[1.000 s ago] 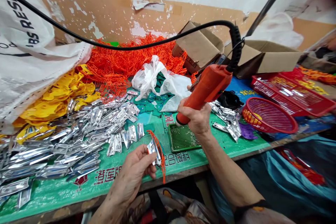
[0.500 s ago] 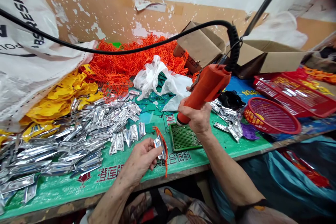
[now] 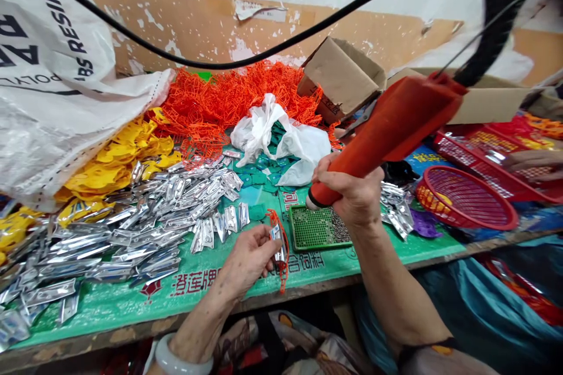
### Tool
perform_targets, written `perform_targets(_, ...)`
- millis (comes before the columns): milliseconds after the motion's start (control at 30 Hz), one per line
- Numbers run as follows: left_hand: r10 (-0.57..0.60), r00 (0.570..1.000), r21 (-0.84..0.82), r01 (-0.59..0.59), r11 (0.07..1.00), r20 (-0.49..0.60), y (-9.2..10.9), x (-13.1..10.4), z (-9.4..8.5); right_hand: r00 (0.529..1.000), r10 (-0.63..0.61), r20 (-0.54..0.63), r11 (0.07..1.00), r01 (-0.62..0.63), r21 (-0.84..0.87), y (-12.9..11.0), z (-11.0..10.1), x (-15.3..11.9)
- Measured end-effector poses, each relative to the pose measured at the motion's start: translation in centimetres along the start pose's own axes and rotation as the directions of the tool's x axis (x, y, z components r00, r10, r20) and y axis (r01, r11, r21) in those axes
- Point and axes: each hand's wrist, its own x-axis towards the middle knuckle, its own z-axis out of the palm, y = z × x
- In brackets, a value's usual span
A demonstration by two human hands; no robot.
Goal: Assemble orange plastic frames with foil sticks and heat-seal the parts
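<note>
The left hand [image 3: 247, 259] has its grip pinched on a metal plate [image 3: 277, 237] with an orange frame [image 3: 285, 255] against it, near the tabletop [image 3: 343, 263]'s front edge and left of the green tray [image 3: 308, 227]. The right hand [image 3: 358, 196]'s grip is wrapped round the red driver [image 3: 382, 129], angled nose-down; more plates [image 3: 145, 228] lie heaped at left.

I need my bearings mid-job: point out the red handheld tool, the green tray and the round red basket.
Red handheld tool [image 3: 389, 128], head view: middle of its body.
Green tray [image 3: 309, 227], head view: perforated surface, left part.
Round red basket [image 3: 477, 194], head view: mesh inside the rim.
</note>
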Motion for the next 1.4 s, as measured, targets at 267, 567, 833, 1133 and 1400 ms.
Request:
perform_targets(267,-0.007,1.0,-0.02,0.007,1.0,-0.004,-0.3,0.0,-0.2,0.99,0.078,-0.115,0.996,-0.081,-0.028,3.0,-0.8,0.0)
perform_targets(567,-0.026,1.0,-0.051,0.025,0.998,-0.005,-0.2,0.0,0.0,0.992,0.083,-0.095,0.996,-0.087,-0.038,3.1,-0.9,-0.3)
perform_targets(833,-0.029,0.999,-0.031,0.028,0.999,-0.019,0.1,-0.1,0.0,0.994,0.062,-0.093,0.996,-0.069,-0.064,3.2,-0.9,-0.3)
perform_targets(1133,-0.034,0.999,-0.044,0.034,0.998,-0.015,0.1,0.1,0.1,0.995,0.061,-0.073,0.995,-0.067,-0.08,3.3,-1.0,-0.4)
perform_targets(1400,-0.032,0.999,-0.041,0.031,0.999,-0.015,0.2,0.1,0.2,0.995,0.066,-0.074,0.995,-0.072,-0.074,3.3,-0.9,-0.3)
